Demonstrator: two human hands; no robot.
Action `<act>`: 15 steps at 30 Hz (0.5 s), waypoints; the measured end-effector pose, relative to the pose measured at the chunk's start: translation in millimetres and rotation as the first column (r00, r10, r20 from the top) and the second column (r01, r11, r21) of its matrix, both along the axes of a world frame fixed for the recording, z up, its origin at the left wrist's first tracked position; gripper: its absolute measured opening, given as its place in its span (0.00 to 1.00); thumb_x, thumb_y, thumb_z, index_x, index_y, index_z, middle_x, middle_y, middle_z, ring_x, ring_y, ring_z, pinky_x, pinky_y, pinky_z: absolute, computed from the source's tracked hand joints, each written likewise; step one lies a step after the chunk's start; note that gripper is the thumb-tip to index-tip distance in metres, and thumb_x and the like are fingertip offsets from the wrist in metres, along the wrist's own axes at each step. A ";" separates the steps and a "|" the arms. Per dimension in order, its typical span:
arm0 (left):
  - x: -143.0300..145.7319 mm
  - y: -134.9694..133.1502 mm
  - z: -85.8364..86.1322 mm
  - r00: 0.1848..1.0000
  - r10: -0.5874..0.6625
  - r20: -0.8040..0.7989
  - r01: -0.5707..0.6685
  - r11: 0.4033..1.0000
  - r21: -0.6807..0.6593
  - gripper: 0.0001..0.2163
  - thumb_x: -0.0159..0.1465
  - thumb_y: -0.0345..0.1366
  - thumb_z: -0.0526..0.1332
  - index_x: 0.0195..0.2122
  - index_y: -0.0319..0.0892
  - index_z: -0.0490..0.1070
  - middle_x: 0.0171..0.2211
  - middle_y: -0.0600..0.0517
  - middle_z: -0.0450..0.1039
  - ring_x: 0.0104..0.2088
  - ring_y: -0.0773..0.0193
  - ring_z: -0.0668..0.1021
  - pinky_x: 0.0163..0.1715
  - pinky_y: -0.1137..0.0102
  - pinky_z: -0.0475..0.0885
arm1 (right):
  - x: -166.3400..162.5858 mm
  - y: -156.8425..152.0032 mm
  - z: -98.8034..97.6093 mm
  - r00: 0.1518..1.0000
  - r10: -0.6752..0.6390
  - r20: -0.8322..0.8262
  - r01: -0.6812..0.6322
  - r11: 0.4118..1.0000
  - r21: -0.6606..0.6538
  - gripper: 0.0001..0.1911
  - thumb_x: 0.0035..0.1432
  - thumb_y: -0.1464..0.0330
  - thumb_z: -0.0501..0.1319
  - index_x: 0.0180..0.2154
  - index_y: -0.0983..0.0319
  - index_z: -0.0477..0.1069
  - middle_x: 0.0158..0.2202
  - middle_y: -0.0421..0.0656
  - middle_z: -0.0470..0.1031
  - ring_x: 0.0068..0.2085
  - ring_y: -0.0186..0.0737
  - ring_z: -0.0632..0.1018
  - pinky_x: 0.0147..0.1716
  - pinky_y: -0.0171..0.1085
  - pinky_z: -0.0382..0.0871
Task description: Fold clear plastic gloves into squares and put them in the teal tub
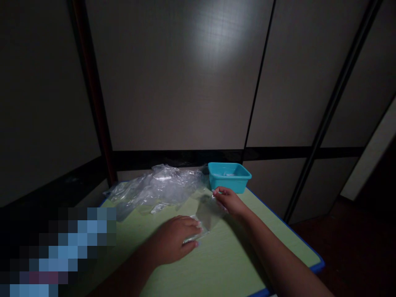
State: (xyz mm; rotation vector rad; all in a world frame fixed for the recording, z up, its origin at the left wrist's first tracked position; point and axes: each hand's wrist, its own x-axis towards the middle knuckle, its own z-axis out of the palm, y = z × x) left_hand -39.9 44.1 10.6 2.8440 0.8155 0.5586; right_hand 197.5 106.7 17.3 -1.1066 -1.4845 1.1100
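A small clear plastic bag [206,214] lies flat on the green table [222,264] between my hands. My left hand [176,239] rests on the bag's near end, fingers curled and pressed down on it. My right hand [229,201] pinches the bag's far corner, just in front of a teal plastic tub [229,176]. The tub stands at the table's far right corner, something pale inside it.
A heap of crumpled clear plastic bags [154,187] covers the table's far left. The table has a blue rim [315,264] along its right edge. Dark wall panels [185,82] rise behind. A blurred patch fills the lower left corner.
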 end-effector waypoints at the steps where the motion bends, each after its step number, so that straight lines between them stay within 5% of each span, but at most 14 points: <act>1: 0.9 -0.5 0.6 1.000 -0.004 0.002 0.004 1.000 0.005 0.16 0.61 0.39 0.56 0.50 0.50 0.67 0.51 0.52 0.68 0.50 0.58 0.69 0.52 0.62 0.61 | -0.4 -0.2 0.0 1.000 0.004 -0.016 -0.004 1.000 0.000 0.18 0.47 0.53 0.60 0.25 0.61 0.60 0.12 0.30 0.56 0.13 0.25 0.55 0.11 0.28 0.44; 15: 6.8 -3.4 6.5 1.000 -0.004 -0.006 0.004 1.000 0.005 0.14 0.61 0.37 0.56 0.49 0.49 0.68 0.47 0.51 0.71 0.47 0.58 0.71 0.49 0.63 0.61 | -20.5 -9.1 2.9 0.972 0.121 -0.200 -0.134 0.990 -0.054 0.20 0.48 0.51 0.59 0.25 0.60 0.58 0.16 0.33 0.61 0.15 0.28 0.61 0.15 0.29 0.53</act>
